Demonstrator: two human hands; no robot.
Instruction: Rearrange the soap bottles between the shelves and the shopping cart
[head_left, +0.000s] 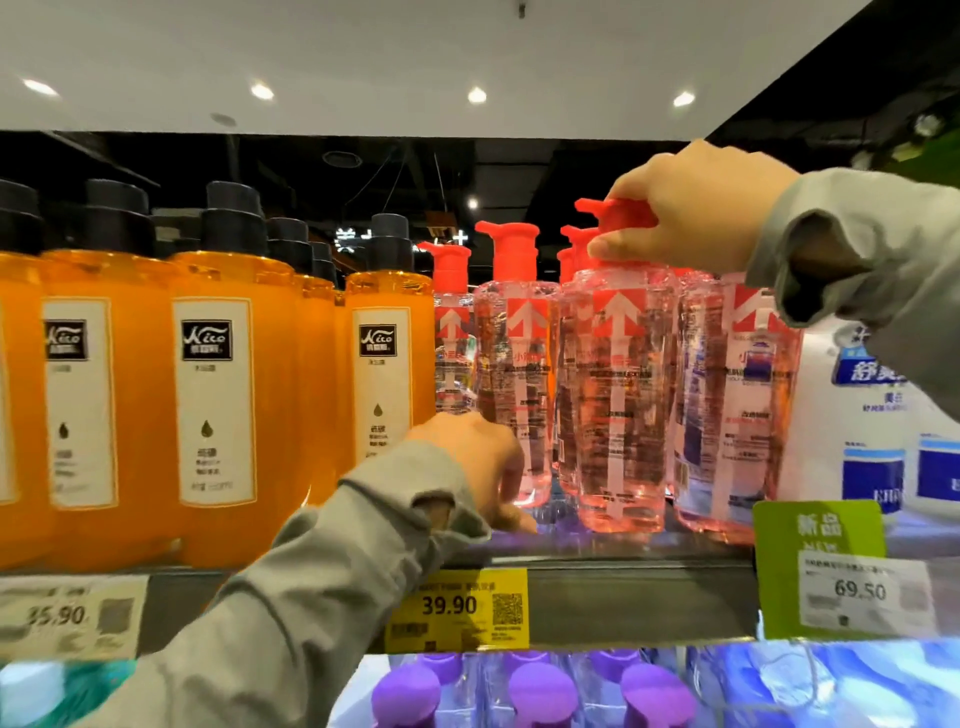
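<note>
Right hand (691, 218) pinches the red pump (621, 213) of a pink soap bottle (618, 405) upright at the shelf (623, 587) front edge; left hand (478, 462) low beside it, hold unclear; likely seating or lifting, next needs steady vertical handling.

Access to the upper shelf (623, 571). The orange bottles (218, 395) fill the left half of the frame shoulder to shoulder. The pink pump bottles (618, 405) crowd centre right, hemmed by a white pouch (841, 415) at the right edge. Open room lies above the pump heads (a dark band across mid-frame) and along the bare strip of shelf before the pink row. Purple caps (540, 691) pack the tier below.
</note>
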